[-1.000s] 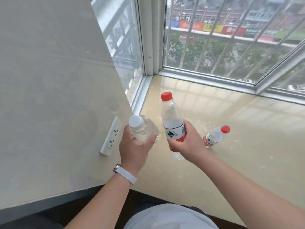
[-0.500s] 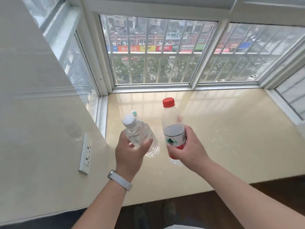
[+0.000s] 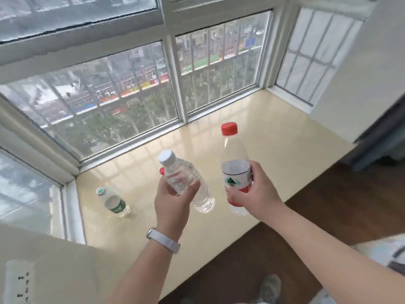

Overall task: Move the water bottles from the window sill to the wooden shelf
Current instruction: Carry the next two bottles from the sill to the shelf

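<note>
Both bare forearms reach up from the lower edge of the frame toward its middle. The left hand (image 3: 173,199), just left of centre, is curled with thumb and fingers closed in a grip, a white band on its wrist. The right hand (image 3: 254,191), right of centre and slightly higher, is likewise clenched, knuckles facing the camera.

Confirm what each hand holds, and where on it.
Left hand: white-capped bottle, gripped mid-body. Right hand: red-capped bottle, gripped around its label.
</note>
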Tool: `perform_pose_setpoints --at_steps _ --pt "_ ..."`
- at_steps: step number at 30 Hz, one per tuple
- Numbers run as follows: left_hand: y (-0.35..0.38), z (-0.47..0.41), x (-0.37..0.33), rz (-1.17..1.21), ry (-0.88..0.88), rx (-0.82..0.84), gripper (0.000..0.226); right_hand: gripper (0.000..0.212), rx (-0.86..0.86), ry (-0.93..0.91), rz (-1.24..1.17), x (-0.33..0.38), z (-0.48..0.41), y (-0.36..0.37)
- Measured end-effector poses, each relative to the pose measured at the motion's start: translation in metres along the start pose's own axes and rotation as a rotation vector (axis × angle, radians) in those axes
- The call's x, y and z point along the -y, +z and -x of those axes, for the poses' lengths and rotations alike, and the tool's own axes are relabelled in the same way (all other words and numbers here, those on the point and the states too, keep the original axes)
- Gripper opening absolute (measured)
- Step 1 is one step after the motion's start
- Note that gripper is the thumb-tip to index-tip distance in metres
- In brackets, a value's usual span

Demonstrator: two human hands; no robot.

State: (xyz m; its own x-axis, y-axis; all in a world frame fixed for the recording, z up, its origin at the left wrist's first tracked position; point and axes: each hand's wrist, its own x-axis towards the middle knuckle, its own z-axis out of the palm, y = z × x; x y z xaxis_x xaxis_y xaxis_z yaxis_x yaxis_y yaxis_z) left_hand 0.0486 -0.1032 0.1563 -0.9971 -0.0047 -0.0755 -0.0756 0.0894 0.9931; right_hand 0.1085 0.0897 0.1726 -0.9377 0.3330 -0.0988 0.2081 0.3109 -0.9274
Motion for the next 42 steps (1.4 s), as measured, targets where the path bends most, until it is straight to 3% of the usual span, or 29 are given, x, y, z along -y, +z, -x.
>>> perform_pose_setpoints --at_steps 11,16,21,31,36,42 --pt "0.250 0.037 -0.043 -0.075 0.064 0.290 0.043 0.056 -0.358 0.090 -0.061 -0.094 0.002 -0.228" --pt "0.342 0.067 -0.054 -0.161 0.159 0.510 0.039 0.050 -0.545 0.145 -0.112 -0.130 0.032 -0.303" --pt "0.405 0.089 -0.062 -0.207 0.269 0.687 0.038 0.054 -0.711 0.173 -0.172 -0.155 0.052 -0.346" --pt "0.530 0.096 -0.056 -0.159 0.270 0.956 0.037 0.053 -0.934 0.306 -0.158 -0.186 0.070 -0.414" --pt "0.602 0.074 -0.059 -0.094 0.245 1.082 0.038 0.050 -1.065 0.387 -0.084 -0.199 0.034 -0.459" --pt "0.690 0.004 -0.073 -0.071 0.276 1.146 0.036 0.057 -1.056 0.456 -0.034 -0.191 -0.046 -0.514"
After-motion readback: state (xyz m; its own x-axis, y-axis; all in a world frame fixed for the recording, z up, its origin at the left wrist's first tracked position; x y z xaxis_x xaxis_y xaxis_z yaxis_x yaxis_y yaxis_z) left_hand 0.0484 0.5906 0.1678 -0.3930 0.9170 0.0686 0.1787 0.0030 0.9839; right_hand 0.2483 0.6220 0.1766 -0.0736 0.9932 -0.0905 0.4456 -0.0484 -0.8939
